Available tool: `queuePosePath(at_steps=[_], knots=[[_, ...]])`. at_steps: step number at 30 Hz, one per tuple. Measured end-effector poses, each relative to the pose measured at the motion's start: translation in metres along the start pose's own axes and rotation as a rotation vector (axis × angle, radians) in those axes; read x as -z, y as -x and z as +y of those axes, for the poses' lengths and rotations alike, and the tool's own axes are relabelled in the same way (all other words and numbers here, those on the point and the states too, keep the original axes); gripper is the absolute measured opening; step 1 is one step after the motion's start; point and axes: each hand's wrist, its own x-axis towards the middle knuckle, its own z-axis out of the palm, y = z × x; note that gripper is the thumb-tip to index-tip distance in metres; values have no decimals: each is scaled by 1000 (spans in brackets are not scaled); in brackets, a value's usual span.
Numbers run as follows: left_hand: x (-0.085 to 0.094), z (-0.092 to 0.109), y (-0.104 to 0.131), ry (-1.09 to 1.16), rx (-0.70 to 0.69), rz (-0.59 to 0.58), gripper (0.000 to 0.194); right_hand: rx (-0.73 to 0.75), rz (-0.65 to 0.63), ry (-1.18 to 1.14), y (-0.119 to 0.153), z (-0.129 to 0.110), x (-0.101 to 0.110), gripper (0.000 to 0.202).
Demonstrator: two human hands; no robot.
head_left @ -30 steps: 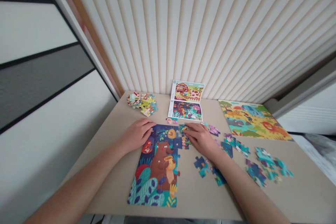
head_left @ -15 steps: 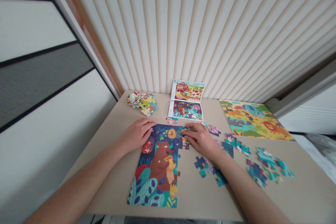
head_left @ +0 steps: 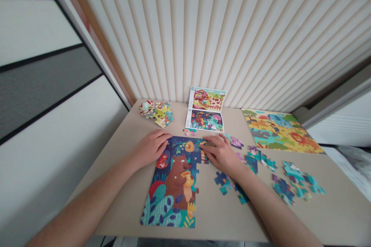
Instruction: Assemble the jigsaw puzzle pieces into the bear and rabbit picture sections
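Observation:
A partly joined jigsaw puzzle of a brown bear with a honey pot lies flat on the table. My left hand rests at its upper left edge, fingers stretched out and fingertips touching the border; nothing is in it. At the upper right of the puzzle, my right hand has thumb and fingers closed on a dark puzzle piece, which they partly cover. Just below it, another piece with an orange figure adjoins the puzzle. Loose dark blue pieces lie under and beside my right forearm.
A folded picture leaflet stands against the pleated blind. Behind my left hand is a heap of puzzle pieces. A completed animal puzzle lies at the back right, with several loose teal pieces in front of it.
Both hands stay almost where they were. My right hand's fingers have shifted very slightly on the piece at the upper right; the whole view has moved a little.

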Motion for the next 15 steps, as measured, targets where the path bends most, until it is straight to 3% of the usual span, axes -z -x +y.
queuePosePath(at_steps=[7,15], knots=[[1,2,0,-1,0,2,35,114,-14,20,1,-1,0,30],[-1,0,0,5,-2,16,37,109,-101,11,0,-2,9,32]])
